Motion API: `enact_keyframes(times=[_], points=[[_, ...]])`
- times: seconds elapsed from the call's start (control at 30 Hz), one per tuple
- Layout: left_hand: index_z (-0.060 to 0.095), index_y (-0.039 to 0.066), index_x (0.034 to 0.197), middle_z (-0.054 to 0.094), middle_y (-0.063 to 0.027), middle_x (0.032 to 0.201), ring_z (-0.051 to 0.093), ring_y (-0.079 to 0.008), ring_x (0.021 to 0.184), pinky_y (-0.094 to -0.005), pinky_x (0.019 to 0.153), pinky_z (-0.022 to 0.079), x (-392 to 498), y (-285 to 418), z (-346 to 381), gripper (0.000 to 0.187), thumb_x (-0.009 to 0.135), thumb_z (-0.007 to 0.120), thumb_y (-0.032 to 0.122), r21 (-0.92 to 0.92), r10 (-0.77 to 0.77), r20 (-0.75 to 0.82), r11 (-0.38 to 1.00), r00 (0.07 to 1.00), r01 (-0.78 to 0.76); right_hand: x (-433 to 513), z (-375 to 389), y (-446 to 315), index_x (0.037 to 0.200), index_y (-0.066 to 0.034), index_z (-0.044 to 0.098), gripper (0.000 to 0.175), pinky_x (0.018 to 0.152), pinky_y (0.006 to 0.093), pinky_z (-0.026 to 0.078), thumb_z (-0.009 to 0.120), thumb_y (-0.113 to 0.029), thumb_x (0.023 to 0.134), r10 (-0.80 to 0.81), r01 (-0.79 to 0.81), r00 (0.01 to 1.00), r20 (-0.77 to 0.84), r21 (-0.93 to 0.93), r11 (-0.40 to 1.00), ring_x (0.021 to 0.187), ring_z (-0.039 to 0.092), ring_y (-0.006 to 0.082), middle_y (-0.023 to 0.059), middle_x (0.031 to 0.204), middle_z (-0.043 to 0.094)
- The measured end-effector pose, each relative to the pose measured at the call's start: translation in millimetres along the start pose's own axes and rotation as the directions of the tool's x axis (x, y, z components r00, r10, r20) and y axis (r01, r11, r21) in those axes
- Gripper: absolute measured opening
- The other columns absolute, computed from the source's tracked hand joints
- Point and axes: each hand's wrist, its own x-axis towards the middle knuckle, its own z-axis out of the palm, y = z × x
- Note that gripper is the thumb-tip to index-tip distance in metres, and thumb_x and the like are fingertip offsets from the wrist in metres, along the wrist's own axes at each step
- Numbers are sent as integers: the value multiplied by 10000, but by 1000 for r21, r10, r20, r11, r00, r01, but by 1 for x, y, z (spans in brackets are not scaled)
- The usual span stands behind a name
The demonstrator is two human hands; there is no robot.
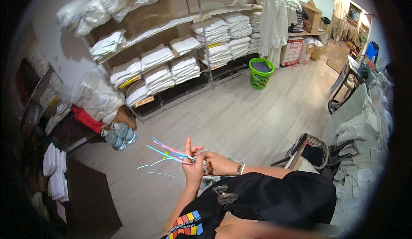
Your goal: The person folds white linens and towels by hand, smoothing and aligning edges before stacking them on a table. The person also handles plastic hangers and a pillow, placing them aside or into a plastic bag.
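A loose bundle of thin pink and blue cords (170, 152) crosses my left hand (193, 170). The thumb pinches it while one finger points upward. Free ends fan out to the left, one pale strand hanging lowest, and a small yellow-green bit sits among them. My right hand (220, 164), with a beaded bracelet and a white band at its wrist, meets the left one and grips the cords' other end. Its fingertips are partly hidden behind the left hand. Both hands are in front of my black shirt (273, 197), where a pair of glasses (225, 195) hangs.
Metal shelving (210, 75) bears folded white linen (185, 68) in stacks. A green basket (260, 78) stands on the floor, and large water bottles (124, 134) stand at left. A dark table (87, 200) is at lower left. To the right are a chair (322, 163) and piled linen (357, 142).
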Motion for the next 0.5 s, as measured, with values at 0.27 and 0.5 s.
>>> enact_keyframes(times=[0.27,0.5], points=[[35,70,1610,570,-176,1285,619,-111,834,-249,700,537,152,-7,100,885,924,576,-62,7,26,299,1000,954,-30,72,-97,100,1190,-67,595,404,940,491,466,713,-268,860,89,-217,905,-416,-272,938,1096,610,370,187,1114,645],[659,-15,1165,690,-123,1051,639,-182,1016,-345,876,529,308,-72,88,327,1063,438,203,253,35,759,904,650,-345,143,-143,201,998,-62,638,271,621,473,555,652,-319,911,97,-126,913,-397,-48,991,715,683,374,160,881,696]])
